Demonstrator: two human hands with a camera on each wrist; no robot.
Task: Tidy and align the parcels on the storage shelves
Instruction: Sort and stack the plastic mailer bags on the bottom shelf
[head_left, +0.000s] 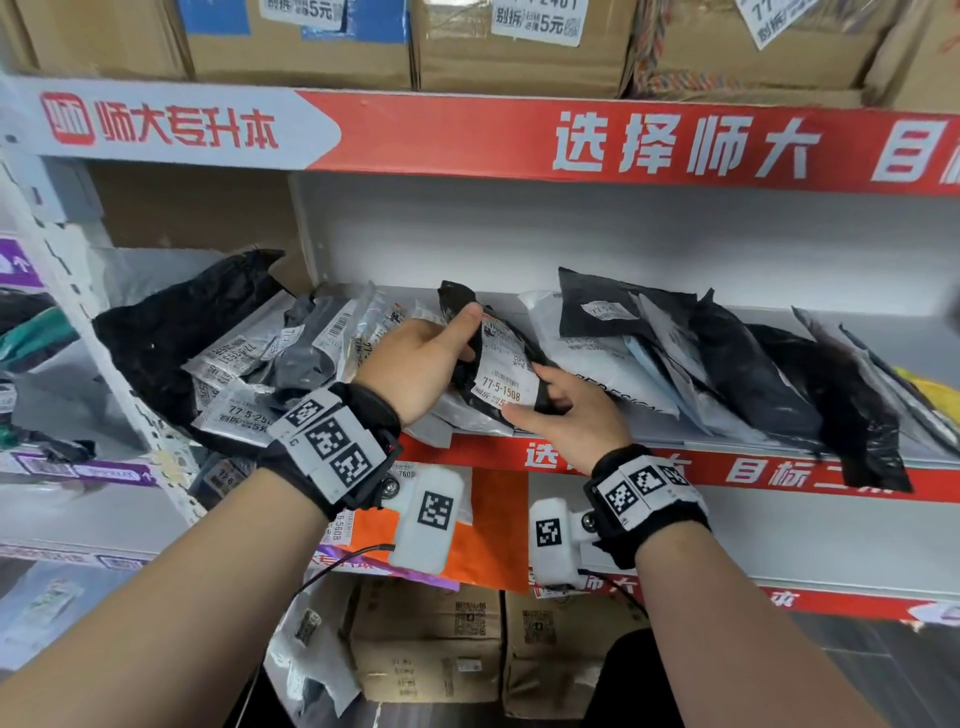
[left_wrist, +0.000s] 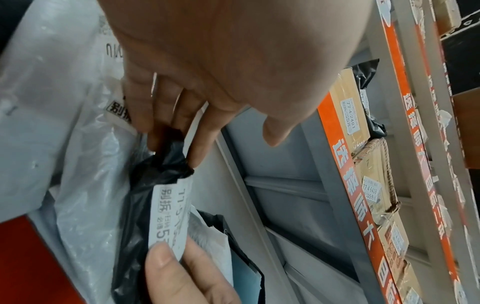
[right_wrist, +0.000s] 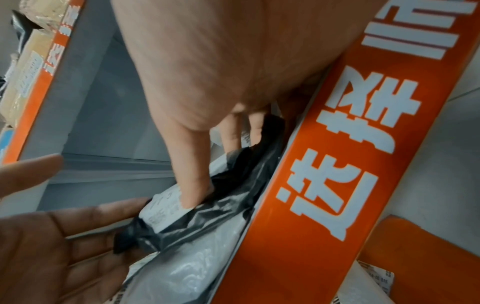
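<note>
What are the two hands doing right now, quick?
Left hand: gripping the top of the black parcel.
Right hand: pinching the same parcel's lower end.

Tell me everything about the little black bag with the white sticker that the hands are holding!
The black parcel is a small, crinkly plastic mailer with a white label reading 77-5-1508. It is tilted, top end toward the back of the shelf, over a white parcel. The left hand grips its upper end, thumb on top; the right hand pinches its lower end, thumb on the label.
</note>
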